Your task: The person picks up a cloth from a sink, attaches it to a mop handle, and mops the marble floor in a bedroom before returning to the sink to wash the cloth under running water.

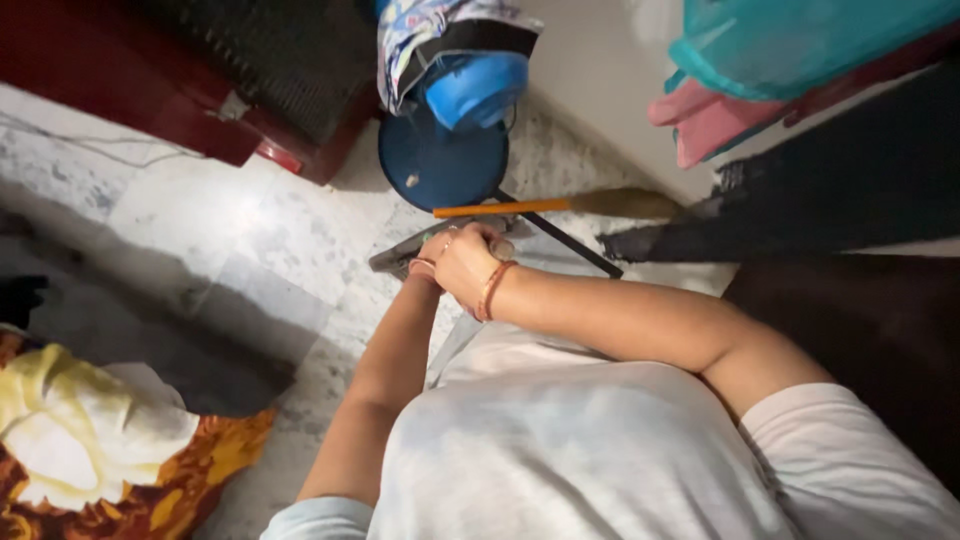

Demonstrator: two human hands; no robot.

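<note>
Both my arms reach forward and my hands meet over a grey flat piece lying low on the marble floor. My right hand, with an orange band at the wrist, is closed in a fist on that piece's upper edge. My left hand lies under and behind the right one, so most of it is hidden. A thin black rod slants away just right of my hands. Right behind them lies a broom with an orange handle and a straw head.
A round blue base with a blue body and a patterned cloth stands ahead. A dark red cabinet is at top left. A yellow-orange blanket lies at bottom left. Dark furniture and pink and teal fabric fill the right.
</note>
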